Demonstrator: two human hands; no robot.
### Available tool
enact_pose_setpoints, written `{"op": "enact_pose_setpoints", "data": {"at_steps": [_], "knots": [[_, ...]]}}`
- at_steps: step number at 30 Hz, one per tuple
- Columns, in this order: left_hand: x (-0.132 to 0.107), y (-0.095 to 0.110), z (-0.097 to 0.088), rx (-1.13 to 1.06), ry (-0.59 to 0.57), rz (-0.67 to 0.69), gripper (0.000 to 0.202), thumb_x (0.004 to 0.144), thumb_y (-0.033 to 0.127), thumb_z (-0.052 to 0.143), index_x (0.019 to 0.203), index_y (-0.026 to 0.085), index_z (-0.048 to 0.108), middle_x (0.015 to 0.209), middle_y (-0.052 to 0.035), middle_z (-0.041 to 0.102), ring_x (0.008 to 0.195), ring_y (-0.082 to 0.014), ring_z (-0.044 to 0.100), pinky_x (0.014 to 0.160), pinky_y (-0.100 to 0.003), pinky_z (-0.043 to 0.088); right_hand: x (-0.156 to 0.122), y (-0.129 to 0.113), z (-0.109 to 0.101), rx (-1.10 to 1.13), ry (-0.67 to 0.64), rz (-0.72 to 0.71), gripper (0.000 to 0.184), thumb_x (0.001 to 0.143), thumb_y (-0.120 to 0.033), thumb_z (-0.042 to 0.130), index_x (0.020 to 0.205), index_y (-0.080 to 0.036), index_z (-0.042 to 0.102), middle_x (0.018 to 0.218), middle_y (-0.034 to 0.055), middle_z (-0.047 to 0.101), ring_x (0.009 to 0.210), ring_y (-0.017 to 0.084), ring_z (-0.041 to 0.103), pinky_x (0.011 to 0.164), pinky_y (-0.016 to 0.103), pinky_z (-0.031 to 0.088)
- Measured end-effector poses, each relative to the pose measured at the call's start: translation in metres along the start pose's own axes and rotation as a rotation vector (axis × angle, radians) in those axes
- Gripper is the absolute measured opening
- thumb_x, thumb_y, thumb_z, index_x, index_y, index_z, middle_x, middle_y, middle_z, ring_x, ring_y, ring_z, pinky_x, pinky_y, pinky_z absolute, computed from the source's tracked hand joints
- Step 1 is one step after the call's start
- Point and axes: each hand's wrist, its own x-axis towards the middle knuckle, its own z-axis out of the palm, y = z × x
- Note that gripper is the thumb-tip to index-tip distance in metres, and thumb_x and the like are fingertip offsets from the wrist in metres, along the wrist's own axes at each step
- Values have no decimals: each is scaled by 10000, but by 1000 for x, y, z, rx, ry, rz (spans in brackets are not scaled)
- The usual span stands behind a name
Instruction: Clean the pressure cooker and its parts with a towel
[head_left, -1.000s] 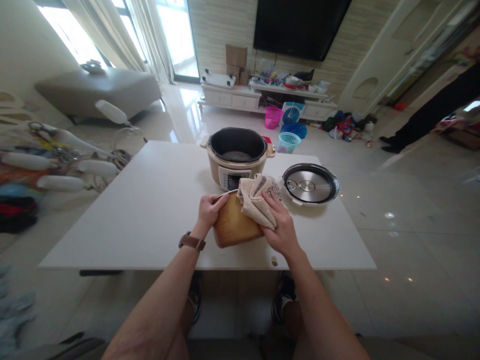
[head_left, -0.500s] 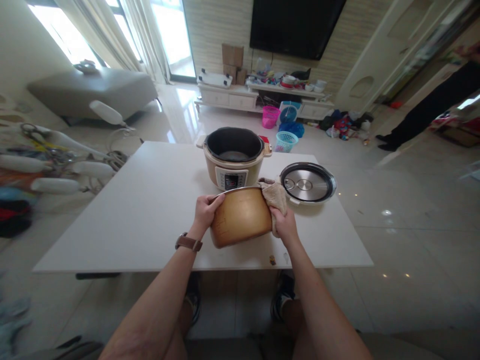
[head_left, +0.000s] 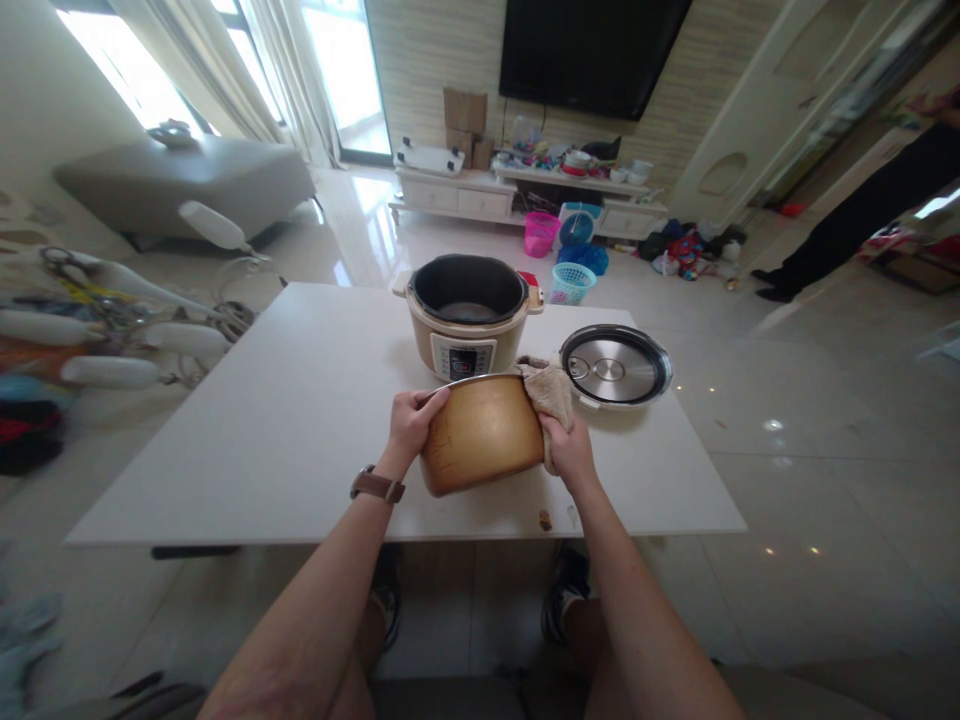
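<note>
A gold-coloured inner pot point(head_left: 486, 432) is held tilted over the white table, its inside turned away from me. My left hand point(head_left: 412, 425) grips its left side near the rim, thumb on the outer wall. At the right side my right hand point(head_left: 570, 448) is closed on a beige cloth point(head_left: 550, 392), which lies against the pot's wall and rim. Just beyond stands the open pressure cooker point(head_left: 469, 320), with a dark hollow and a front control panel. Its round lid point(head_left: 616, 367) rests to the right, metal inner face up.
The white table point(head_left: 247, 440) bears a small sticker point(head_left: 545, 520) near its front edge. Behind it are a blue basket point(head_left: 572, 284), a pink basket point(head_left: 541, 234) and a low cabinet point(head_left: 480, 203). A person in dark trousers point(head_left: 862, 210) stands at the far right.
</note>
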Motion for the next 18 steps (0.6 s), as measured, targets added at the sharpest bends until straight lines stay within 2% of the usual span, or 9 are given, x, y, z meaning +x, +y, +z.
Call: {"op": "enact_pose_setpoints", "data": {"at_steps": [6,8,12,15,18], "knots": [[0,5,1,31,15,3,622,800,612,676,505,223,290,549,41,201,540,-81,191,510,-288,115,-1,0,0,-30,-4,-17,442,826,-491,652,1070,-152,797,1087,131,828,1055,363,747,948,471,584],[-1,6,1,32,17,-1,620,798,611,674,501,226,288,547,41,200,538,-81,192,510,-289,115,-2,-3,0,-55,-31,-69,445,858,-453,636,1146,-150,790,1137,133,820,1078,360,748,976,481,582],[-2,7,5,43,8,-8,615,808,614,666,500,223,303,545,39,210,542,-86,208,513,-292,125,-9,-20,-3,-177,-94,-307,544,881,-322,635,1401,-177,698,1399,136,732,1294,357,680,1146,520,515],[-1,6,9,73,6,14,591,824,604,656,501,209,358,538,34,248,560,-96,242,525,-284,160,-20,-40,-1,-374,-215,-529,626,848,-255,659,1474,-247,657,1609,85,577,1510,386,502,1269,585,385],[0,5,11,59,-12,30,556,813,588,649,495,199,409,532,28,286,584,-110,277,539,-278,210,-31,-57,4,-545,-339,-664,714,807,-226,686,1511,-328,629,1688,17,480,1596,418,361,1310,649,270]]}}
